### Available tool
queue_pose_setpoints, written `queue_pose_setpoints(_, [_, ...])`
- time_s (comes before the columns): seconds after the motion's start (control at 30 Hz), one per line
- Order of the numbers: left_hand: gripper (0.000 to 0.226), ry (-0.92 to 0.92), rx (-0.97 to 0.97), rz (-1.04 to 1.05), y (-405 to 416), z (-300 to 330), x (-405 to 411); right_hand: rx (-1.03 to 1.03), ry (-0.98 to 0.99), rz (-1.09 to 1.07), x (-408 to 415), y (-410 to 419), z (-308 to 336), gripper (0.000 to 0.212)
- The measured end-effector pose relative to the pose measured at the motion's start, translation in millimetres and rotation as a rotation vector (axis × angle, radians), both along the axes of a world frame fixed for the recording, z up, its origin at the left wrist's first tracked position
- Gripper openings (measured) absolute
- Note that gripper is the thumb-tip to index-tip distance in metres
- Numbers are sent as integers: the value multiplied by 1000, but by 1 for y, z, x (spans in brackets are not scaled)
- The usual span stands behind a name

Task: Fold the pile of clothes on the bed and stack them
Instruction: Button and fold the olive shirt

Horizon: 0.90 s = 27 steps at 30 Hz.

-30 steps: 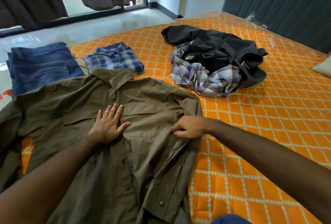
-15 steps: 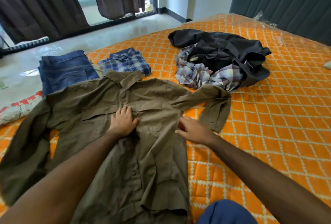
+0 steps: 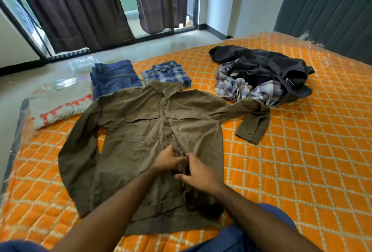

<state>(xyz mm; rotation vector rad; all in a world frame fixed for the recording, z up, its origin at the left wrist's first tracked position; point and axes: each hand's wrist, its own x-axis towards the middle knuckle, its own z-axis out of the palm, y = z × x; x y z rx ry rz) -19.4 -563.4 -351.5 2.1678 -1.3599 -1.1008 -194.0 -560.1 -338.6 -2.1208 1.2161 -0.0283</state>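
olive shirt [image 3: 141, 141] | blue jeans [image 3: 112, 76] | blue plaid shirt [image 3: 167, 73] | orange diamond-patterned mattress [image 3: 302, 161]

Bed [image 3: 302, 161]: orange quilted mattress with a white diamond pattern, under clear plastic wrap. Lying directly on it before me:
- olive-brown long-sleeved shirt [image 3: 141, 141], spread flat, front up, both sleeves out;
- folded blue jeans [image 3: 114, 76], at the far edge;
- folded blue plaid shirt [image 3: 167, 73], just beside the jeans;
- folded grey garment with red print [image 3: 58, 104], left of the jeans;
- loose heap of dark clothing and a pale plaid shirt [image 3: 259, 76], far right.
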Motion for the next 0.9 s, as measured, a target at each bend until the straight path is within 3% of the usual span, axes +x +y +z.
queue_pose_setpoints(0.1, [57,-10,27,-60,5,7,-8,110,38,-125,-9,-1,-6,64])
queue_pose_setpoints(0.23, [38,55,-1,-49,9,9,-16,137,-45,-298,-38,-15,3,24])
queue_pose_setpoints(0.37, [36,230,9,133,10,5,-17,-3,-20,-434,-69,-27,10,19])
queue_pose_setpoints(0.5, [35,243,-31,240,-1,1,-21,42,-201,-564,-68,-35,17,18])
queue_pose_setpoints(0.57, [40,15,-23,106,-2,4,-24,-25,-174,-522,-68,-32,17,22])
queue_pose_setpoints(0.63, [55,-237,-34,-13,2,1,-30,-265,-31,-397,-72,-27,15,33])
queue_pose_setpoints(0.67, [62,-268,-41,0,4,-1,-32,-369,-13,-292,-71,-22,15,35])
queue_pose_setpoints(0.8, [81,-148,-11,112,3,-4,-32,-216,14,220,-47,6,13,23])
queue_pose_setpoints(0.9, [89,62,46,208,-1,-3,-30,-34,112,175,-26,22,3,47])
